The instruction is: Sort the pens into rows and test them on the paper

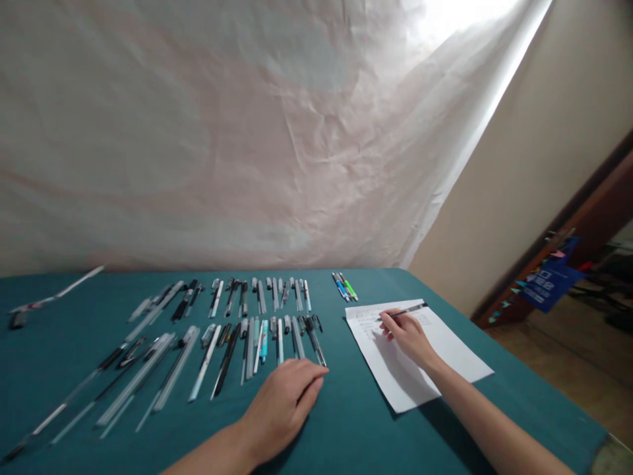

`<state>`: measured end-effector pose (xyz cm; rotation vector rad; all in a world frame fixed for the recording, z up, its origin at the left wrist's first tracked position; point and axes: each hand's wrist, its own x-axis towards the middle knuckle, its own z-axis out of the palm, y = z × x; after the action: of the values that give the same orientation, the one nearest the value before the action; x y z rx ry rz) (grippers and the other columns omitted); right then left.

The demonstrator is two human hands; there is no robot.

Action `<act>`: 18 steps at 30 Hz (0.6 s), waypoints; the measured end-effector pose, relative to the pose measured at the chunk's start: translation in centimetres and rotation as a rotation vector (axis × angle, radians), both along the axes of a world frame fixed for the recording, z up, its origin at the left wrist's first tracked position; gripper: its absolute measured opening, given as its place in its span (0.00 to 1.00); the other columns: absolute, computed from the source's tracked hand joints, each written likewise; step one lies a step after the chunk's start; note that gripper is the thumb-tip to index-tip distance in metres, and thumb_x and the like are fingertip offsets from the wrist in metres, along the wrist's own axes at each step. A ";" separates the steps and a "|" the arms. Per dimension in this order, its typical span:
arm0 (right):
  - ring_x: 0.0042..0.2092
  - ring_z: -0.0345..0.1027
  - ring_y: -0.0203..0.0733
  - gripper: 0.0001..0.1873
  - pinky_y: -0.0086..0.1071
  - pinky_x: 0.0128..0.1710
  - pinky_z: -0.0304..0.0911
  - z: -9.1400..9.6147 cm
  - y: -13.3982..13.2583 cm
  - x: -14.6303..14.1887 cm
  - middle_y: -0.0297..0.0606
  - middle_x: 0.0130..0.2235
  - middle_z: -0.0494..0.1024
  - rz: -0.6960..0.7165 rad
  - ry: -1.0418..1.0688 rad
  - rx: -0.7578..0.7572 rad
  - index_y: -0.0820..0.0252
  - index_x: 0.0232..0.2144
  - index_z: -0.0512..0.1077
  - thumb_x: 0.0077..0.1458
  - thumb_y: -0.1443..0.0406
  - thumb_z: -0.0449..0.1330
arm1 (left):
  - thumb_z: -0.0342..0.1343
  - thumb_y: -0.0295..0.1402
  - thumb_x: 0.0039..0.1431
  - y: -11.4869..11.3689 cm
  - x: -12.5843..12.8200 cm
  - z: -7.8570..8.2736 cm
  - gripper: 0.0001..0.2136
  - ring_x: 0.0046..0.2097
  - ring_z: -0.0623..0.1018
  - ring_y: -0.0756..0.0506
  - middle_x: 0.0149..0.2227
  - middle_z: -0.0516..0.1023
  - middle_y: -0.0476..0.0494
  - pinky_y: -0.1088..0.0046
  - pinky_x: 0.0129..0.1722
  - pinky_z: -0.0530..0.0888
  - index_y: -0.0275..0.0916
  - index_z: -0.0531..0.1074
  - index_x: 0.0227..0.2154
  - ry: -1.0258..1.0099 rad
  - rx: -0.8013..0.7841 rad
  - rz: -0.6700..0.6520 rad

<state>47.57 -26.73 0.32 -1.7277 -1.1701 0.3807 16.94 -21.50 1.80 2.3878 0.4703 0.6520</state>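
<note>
My right hand (406, 336) rests on a white sheet of paper (455, 353) and grips a dark pen (409, 309) with its tip on the top of the sheet, where faint writing shows. My left hand (285, 402) lies flat on the teal table (356, 422), fingers stretched out and holding nothing. Its fingertips reach the near end of a black pen (316, 343) at the right of a row of pens. Two rows of several pens (237, 323) are laid out side by side left of the paper.
Three coloured pens (345, 286) lie apart at the table's far edge, above the paper. A long white pen and a small dark object (18, 319) sit at the far left. A crumpled white sheet hangs behind the table. At right, a beige wall and a doorway with a blue sign (548, 284).
</note>
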 end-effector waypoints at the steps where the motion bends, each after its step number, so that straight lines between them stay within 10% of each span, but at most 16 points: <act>1: 0.21 0.64 0.37 0.17 0.28 0.20 0.61 -0.4 -0.6 0.4 0.36 0.21 0.71 -0.021 0.018 0.005 0.64 0.29 0.69 0.49 0.54 0.53 | 0.42 0.33 0.60 -0.1 0.0 0.0 0.12 0.43 0.70 0.47 0.41 0.73 0.46 0.68 0.47 0.65 0.44 0.67 0.44 0.008 0.055 -0.017; 18: 0.18 0.56 0.31 0.10 0.26 0.18 0.51 -2.6 -2.0 1.6 0.29 0.16 0.65 -0.111 -0.087 -0.019 0.59 0.20 0.63 0.49 0.61 0.52 | 0.42 0.34 0.60 0.7 0.8 -1.2 0.16 0.55 0.62 0.45 0.52 0.68 0.46 0.55 0.56 0.55 0.45 0.63 0.50 0.205 0.343 0.069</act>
<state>49.18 -28.70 -2.26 -1.8323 -1.1298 0.2522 17.73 -20.75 0.63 2.7906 0.5675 0.5560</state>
